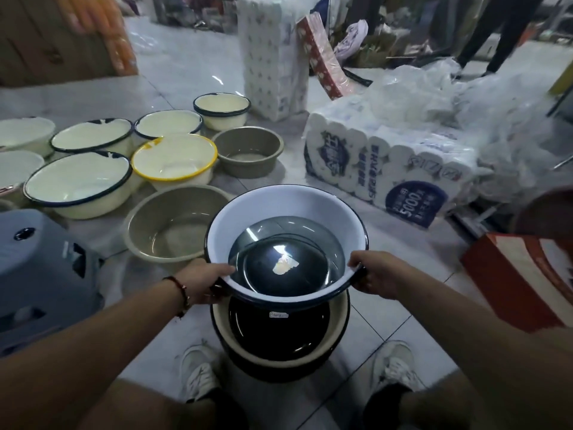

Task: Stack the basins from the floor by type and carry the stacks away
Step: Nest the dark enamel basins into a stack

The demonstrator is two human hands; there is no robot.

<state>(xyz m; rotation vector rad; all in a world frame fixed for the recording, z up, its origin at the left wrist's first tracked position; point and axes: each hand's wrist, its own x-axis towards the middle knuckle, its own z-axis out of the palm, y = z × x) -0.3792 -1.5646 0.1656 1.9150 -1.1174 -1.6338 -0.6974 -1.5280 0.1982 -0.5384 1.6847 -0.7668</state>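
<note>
Hands: left hand (203, 282) and right hand (373, 274) grip white basin (248, 212) rim, fingers curled under (thumbs inside); dark-lined basin (279, 339) directly below fingers.

Dim indoor light with a cool cast. A bright glare patch sits on the dark basin (280, 268) at centre; faint streaks shine on the floor (192, 72). Edges bow with wide-angle distortion. The far background is blurred, and the orange packs (102, 23) are smeared.

hands (286, 279) gripping white basin (279, 206), floor basins (173, 159)
</note>
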